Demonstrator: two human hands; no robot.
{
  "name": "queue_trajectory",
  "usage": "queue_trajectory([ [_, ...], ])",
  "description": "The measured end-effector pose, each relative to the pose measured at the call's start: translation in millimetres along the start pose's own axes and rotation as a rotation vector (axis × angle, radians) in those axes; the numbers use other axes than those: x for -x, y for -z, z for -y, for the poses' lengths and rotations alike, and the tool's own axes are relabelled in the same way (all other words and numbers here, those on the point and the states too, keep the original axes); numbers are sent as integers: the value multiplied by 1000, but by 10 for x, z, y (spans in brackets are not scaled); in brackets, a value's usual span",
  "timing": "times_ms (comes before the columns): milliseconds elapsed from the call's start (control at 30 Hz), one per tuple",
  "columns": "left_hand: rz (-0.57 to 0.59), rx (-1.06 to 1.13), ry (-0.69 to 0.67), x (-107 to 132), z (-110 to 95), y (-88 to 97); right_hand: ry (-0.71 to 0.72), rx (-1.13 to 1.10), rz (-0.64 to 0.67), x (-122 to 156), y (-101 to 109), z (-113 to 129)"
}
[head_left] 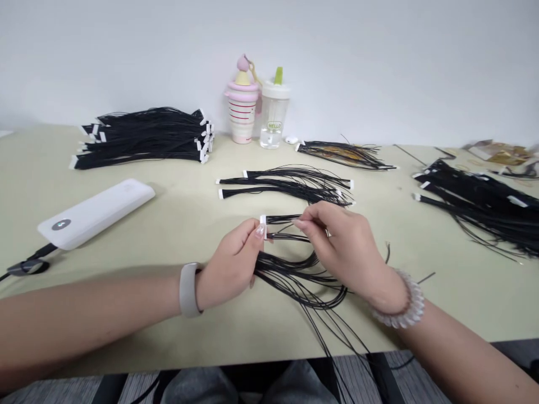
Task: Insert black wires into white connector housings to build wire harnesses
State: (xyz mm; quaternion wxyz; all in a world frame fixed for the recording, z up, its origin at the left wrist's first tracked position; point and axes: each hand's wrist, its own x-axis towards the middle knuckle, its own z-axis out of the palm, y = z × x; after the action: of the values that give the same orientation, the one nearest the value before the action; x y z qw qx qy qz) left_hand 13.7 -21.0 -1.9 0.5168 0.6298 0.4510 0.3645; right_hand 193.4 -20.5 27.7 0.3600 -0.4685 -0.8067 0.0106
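My left hand [236, 255] grips a white connector [263, 226] between thumb and fingers. Black wires [286, 219] run rightward out of that connector. More loose black wires [295, 275] bend in a loop under my hands, and some hang over the table's front edge. Thumb and forefinger of my right hand [337, 238] are pinched on a thin black wire just right of the connector. Where this wire's tip sits is too small to tell. Beyond my hands lie several wire harnesses [273, 188] with white end connectors.
A large bundle of harnesses [147, 137] lies back left, another [484, 202] at the right. A white power bank [96, 213] with a cable is at left. Two drink cups, one pink-lidded [242, 109] and one clear [273, 115], stand by the wall. Another harness [345, 154] lies beyond.
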Motion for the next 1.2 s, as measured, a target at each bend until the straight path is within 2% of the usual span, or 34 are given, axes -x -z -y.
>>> queue_trajectory([
  [233, 9, -60, -34, 11, -4, 4, 8, 119, 53, 2, -24, 8],
  [467, 34, 26, -3, 12, 1, -16, -40, 108, 112, 17, 19, 30],
  [900, 6, -129, -35, 11, -36, -7, -77, 169, 210, 10, 99, 35],
  [1067, -15, -142, -66, 3, -40, -5, -70, 87, 221, 8, 125, 63],
  [1200, -19, -144, -102, -9, -49, -5, -7, -26, 282, -21, 168, 77],
])
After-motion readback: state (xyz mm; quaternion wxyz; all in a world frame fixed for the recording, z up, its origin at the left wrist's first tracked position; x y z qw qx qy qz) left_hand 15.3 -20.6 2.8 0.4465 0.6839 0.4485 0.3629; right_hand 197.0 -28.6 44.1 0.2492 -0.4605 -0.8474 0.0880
